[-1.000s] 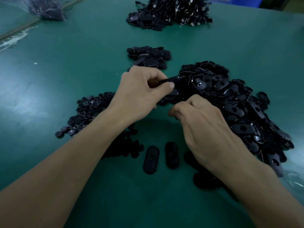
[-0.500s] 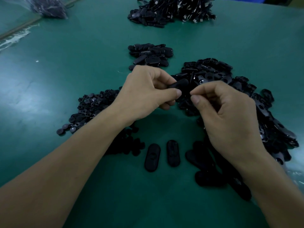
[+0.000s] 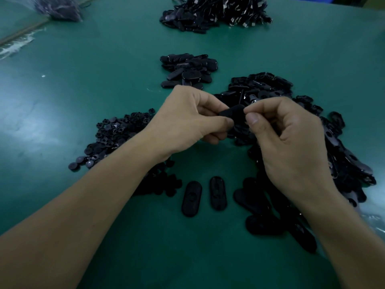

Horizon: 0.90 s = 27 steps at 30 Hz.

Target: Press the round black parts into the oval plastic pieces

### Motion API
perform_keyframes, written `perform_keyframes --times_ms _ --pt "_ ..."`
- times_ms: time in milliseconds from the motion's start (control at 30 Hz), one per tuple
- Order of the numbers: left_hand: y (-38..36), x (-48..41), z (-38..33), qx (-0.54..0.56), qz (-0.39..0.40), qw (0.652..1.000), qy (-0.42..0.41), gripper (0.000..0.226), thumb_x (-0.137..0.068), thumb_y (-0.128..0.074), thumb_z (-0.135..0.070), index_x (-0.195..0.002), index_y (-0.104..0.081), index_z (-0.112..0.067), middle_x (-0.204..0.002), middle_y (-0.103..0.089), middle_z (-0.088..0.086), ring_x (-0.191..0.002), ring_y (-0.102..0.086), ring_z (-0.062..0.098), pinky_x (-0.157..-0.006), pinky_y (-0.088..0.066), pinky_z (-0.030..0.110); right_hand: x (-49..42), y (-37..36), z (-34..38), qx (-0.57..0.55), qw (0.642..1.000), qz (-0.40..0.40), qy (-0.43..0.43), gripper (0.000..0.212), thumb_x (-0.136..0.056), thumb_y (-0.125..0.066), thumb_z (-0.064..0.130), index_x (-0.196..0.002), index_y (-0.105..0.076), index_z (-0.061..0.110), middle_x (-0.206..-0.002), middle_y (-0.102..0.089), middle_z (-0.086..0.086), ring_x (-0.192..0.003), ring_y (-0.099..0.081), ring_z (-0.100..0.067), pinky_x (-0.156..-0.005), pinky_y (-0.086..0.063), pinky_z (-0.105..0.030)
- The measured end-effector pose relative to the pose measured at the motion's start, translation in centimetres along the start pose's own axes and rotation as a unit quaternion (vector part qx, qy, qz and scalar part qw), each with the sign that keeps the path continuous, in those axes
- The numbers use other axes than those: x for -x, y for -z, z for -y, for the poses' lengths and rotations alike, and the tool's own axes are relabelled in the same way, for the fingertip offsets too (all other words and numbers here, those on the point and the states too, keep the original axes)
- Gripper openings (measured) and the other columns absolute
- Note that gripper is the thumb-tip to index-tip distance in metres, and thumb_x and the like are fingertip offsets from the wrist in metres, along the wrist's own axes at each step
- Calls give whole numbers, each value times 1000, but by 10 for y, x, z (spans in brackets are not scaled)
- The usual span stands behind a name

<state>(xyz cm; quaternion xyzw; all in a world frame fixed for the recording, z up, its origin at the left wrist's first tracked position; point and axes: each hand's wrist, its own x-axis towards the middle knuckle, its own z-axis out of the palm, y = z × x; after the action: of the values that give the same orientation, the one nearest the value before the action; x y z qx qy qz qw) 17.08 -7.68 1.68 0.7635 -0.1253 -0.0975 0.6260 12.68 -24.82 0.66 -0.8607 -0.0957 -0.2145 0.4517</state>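
Observation:
Above the green table, my left hand (image 3: 187,119) and my right hand (image 3: 285,138) both pinch one black oval plastic piece (image 3: 234,114) between thumb and fingers. Whether a round part sits in it is hidden by my fingertips. A heap of small round black parts (image 3: 116,134) lies to the left, partly under my left forearm. A big heap of oval pieces (image 3: 312,130) spreads to the right behind my right hand. Two single oval pieces (image 3: 191,198) (image 3: 217,192) lie flat near the front between my arms.
A smaller pile of oval pieces (image 3: 189,70) sits behind my hands at the centre. A large pile of dark parts with metal clips (image 3: 216,13) lies at the far edge. A plastic bag of dark parts (image 3: 58,7) rests at the far left. The green table (image 3: 83,80) is bare on the left.
My right hand rose from the oval heap to meet my left hand. Both now pinch the oval piece, held closer together than half a second ago.

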Motion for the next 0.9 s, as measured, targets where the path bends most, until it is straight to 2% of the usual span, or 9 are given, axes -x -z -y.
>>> perform_keyframes --times_ms 167,333,467,633,733,900 --pt "-3 0 1 -14 22 1000 -4 8 -81 -80 -5 -87 -76 -9 -67 -75 6 -62 -72 15 -60 -59 25 0 -2 1 0 1000 -5 -7 29 -97 -63 16 -90 -59 44 -79 -66 18 -76 -66 -3 -66 -52 -15" --pt "-4 1 0 -17 27 999 -17 11 -81 -81 -6 -82 -76 -16 -67 -75 4 -62 -72 14 -59 -58 23 2 -3 3 7 1000 -13 -13 22 -96 -65 18 -91 -63 40 -74 -66 19 -73 -66 -1 -63 -51 -12" --pt "-5 1 -1 -10 31 999 -22 10 -81 -80 -4 -82 -76 -14 -66 -74 4 -61 -71 13 -60 -59 24 2 -4 2 1 1000 -23 -20 19 -96 -65 18 -92 -65 36 -73 -65 20 -71 -64 0 -61 -49 -10" --pt "-6 1 -3 7 32 999 -18 9 -83 -78 -5 -85 -76 -13 -67 -74 2 -62 -69 9 -60 -58 21 3 -6 4 8 999 -29 -15 16 -96 -65 16 -94 -66 32 -75 -63 22 -73 -63 6 -61 -45 -6" --pt "-5 0 -3 29 32 999 -17 15 -82 -77 -2 -81 -75 -17 -67 -73 0 -63 -69 8 -60 -58 21 1 -6 4 -4 999 -30 -18 17 -96 -64 14 -93 -65 32 -76 -63 22 -74 -63 8 -63 -45 -5" --pt "-4 0 -3 22 42 999 -21 13 -83 -76 -1 -89 -77 -12 -72 -75 2 -66 -69 8 -63 -59 21 1 -5 4 -9 999 -38 -11 20 -95 -66 14 -92 -65 34 -79 -65 23 -76 -64 6 -65 -47 -6"
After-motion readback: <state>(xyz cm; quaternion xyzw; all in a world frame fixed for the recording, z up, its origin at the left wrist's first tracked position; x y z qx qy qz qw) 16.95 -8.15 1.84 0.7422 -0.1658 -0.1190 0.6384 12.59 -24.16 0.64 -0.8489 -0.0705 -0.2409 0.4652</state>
